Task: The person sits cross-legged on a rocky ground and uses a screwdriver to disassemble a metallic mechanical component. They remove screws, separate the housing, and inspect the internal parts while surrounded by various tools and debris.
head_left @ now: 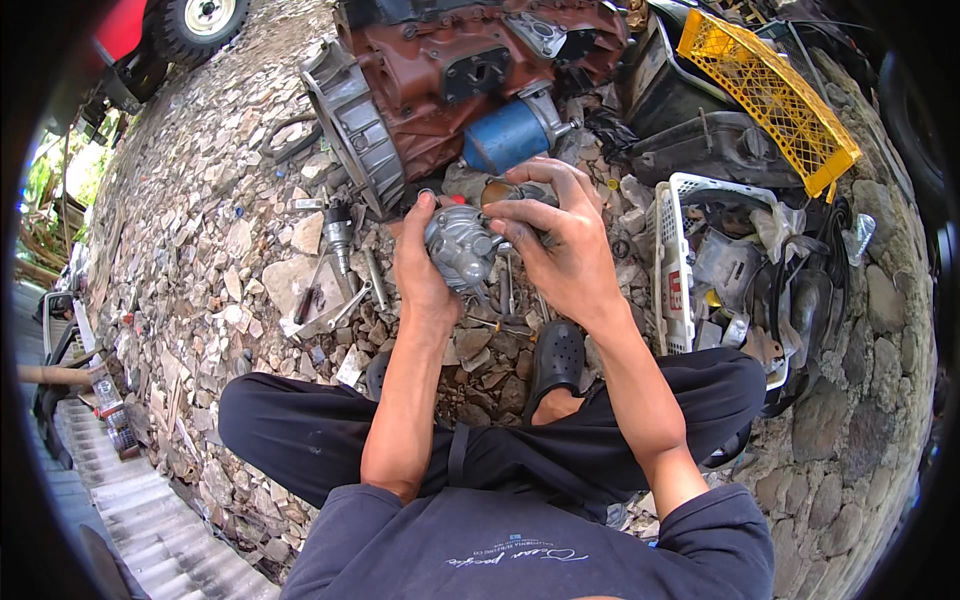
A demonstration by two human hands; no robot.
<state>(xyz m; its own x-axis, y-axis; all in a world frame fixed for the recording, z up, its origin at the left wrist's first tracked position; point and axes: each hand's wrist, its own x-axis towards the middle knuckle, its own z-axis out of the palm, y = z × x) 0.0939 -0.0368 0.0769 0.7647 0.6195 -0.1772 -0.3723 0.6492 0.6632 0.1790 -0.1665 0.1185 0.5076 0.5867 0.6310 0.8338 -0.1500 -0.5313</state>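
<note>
Shirt (520, 550) closest, then black pants (300, 430). Left hand (424, 280) clamped on metal part (464, 250), held over stones (220, 240) between 2 clogs (558, 362) and blue cylinder (500, 140). Right hand (567, 240) at its right side, fingers bent; can't tell if they pinch it.

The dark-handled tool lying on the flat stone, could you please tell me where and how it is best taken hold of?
Probably by its dark handle, from above and the near side: that end lies nearer the camera, the thin shaft leads away, and a wrench lies to the right.
</note>
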